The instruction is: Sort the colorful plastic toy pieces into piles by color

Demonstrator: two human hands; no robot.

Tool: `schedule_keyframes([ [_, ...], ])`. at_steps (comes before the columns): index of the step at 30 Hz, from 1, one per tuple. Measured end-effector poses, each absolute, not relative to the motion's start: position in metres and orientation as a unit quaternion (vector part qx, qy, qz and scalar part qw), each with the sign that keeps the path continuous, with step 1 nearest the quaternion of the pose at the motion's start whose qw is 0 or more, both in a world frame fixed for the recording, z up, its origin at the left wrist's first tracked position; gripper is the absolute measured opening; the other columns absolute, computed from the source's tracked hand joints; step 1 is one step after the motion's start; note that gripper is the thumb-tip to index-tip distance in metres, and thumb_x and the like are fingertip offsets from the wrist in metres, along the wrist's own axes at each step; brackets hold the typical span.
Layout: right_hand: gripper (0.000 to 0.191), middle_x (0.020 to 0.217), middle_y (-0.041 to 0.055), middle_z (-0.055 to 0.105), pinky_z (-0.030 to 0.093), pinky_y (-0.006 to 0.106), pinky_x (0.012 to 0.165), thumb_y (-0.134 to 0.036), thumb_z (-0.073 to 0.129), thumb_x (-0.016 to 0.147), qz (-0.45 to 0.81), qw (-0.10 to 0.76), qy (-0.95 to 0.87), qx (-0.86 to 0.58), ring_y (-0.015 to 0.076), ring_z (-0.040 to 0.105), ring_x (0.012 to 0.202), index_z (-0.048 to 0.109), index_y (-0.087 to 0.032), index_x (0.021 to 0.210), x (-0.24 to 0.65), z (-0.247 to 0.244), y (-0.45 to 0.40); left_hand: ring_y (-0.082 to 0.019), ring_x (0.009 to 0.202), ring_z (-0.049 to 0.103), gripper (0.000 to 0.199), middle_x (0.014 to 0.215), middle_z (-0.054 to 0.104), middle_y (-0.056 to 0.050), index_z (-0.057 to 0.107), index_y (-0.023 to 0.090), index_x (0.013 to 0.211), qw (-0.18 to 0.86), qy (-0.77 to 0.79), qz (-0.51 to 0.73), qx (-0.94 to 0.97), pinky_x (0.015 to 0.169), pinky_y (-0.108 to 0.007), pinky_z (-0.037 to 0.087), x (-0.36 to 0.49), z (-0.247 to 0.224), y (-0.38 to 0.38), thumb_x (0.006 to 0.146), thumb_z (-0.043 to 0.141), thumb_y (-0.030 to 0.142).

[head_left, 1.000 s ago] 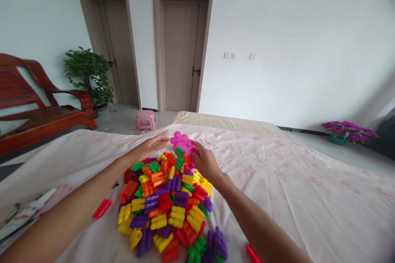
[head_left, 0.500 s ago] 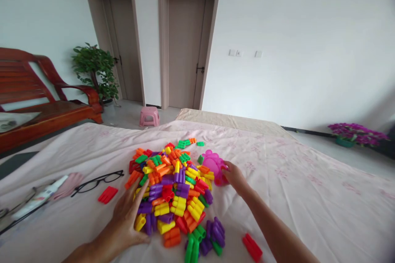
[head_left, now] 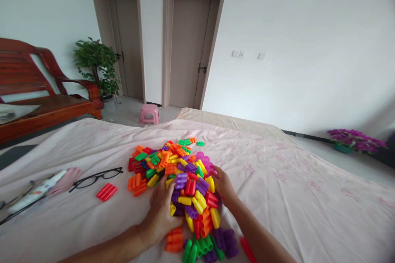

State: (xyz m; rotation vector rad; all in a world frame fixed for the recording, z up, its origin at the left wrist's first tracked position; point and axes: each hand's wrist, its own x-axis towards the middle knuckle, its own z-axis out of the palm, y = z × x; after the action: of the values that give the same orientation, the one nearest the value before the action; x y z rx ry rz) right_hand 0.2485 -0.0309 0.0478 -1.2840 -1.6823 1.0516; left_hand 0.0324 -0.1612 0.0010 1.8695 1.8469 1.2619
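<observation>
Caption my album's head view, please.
Left hand and right hand flank piled bullet-shaped building blocks on a floral sheet.

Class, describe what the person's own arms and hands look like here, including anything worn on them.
The left hand and right hand are gloveless. The left forearm and right forearm are slim and bare, with no sleeve, watch or bracelet in view. Some fingers are partly hidden, so rings cannot be ruled out.
</observation>
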Motion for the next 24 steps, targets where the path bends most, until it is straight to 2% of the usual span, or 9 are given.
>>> schedule_keyframes([
  [5, 0.039, 0.087, 0.0094, 0.076, 0.056, 0.035, 0.067, -0.033, 0.065, 0.071, 0.499, 0.395, -0.615, -0.465, 0.0282, 0.071, 0.079, 0.067, -0.017, 0.106, 0.246, 0.061, -0.036, -0.039, 0.138, 0.035, 0.082, 0.141, 0.042, -0.014, 0.046, 0.030, 0.137, 0.205, 0.588, 0.525, 0.580, 0.113, -0.058, 0.032, 0.071, 0.028, -0.130, 0.064, 0.080, 0.042],
  [8, 0.033, 0.080, 0.0062, 0.074, 0.054, 0.031, 0.062, -0.030, 0.057, 0.076, 0.418, 0.389, -0.642, -0.511, 0.0244, 0.069, 0.073, 0.069, -0.018, 0.104, 0.241, 0.069, -0.028, -0.035, 0.138, 0.036, 0.076, 0.140, 0.041, -0.013, 0.045, 0.029, 0.135, 0.224, 0.560, 0.561, 0.567, 0.116, -0.054, 0.030, 0.077, 0.040, -0.116, 0.067, 0.078, 0.038],
  [12, 0.029, 0.081, 0.0039, 0.073, 0.049, 0.026, 0.062, -0.024, 0.049, 0.080, 0.316, 0.381, -0.698, -0.517, 0.0199, 0.067, 0.073, 0.069, -0.019, 0.100, 0.228, 0.089, -0.016, -0.033, 0.138, 0.037, 0.078, 0.141, 0.042, -0.013, 0.042, 0.029, 0.136, 0.232, 0.555, 0.570, 0.560, 0.117, -0.050, 0.029, 0.064, 0.051, -0.106, 0.068, 0.078, 0.035],
  [16, 0.033, 0.088, 0.0033, 0.074, 0.045, 0.024, 0.067, -0.019, 0.045, 0.085, 0.254, 0.374, -0.749, -0.485, 0.0181, 0.066, 0.080, 0.067, -0.020, 0.110, 0.202, 0.118, -0.014, -0.032, 0.137, 0.038, 0.078, 0.140, 0.044, -0.012, 0.042, 0.026, 0.138, 0.192, 0.569, 0.595, 0.534, 0.117, -0.047, 0.029, 0.031, 0.067, -0.100, 0.068, 0.077, 0.032],
  [21, 0.043, 0.090, 0.0065, 0.073, 0.045, 0.025, 0.070, -0.022, 0.044, 0.091, 0.173, 0.358, -0.790, -0.466, 0.0199, 0.067, 0.081, 0.057, -0.019, 0.132, 0.177, 0.146, -0.016, -0.028, 0.140, 0.038, 0.066, 0.144, 0.044, -0.011, 0.046, 0.024, 0.137, 0.128, 0.596, 0.564, 0.557, 0.119, -0.045, 0.027, -0.014, 0.089, -0.096, 0.074, 0.064, 0.020],
  [24, 0.044, 0.090, 0.0071, 0.073, 0.048, 0.026, 0.070, -0.022, 0.045, 0.089, 0.173, 0.374, -0.781, -0.469, 0.0196, 0.068, 0.080, 0.058, -0.019, 0.132, 0.188, 0.147, -0.011, -0.027, 0.142, 0.036, 0.067, 0.146, 0.045, -0.010, 0.044, 0.025, 0.141, 0.072, 0.607, 0.516, 0.601, 0.119, -0.049, 0.026, -0.025, 0.095, -0.107, 0.076, 0.056, 0.011],
])
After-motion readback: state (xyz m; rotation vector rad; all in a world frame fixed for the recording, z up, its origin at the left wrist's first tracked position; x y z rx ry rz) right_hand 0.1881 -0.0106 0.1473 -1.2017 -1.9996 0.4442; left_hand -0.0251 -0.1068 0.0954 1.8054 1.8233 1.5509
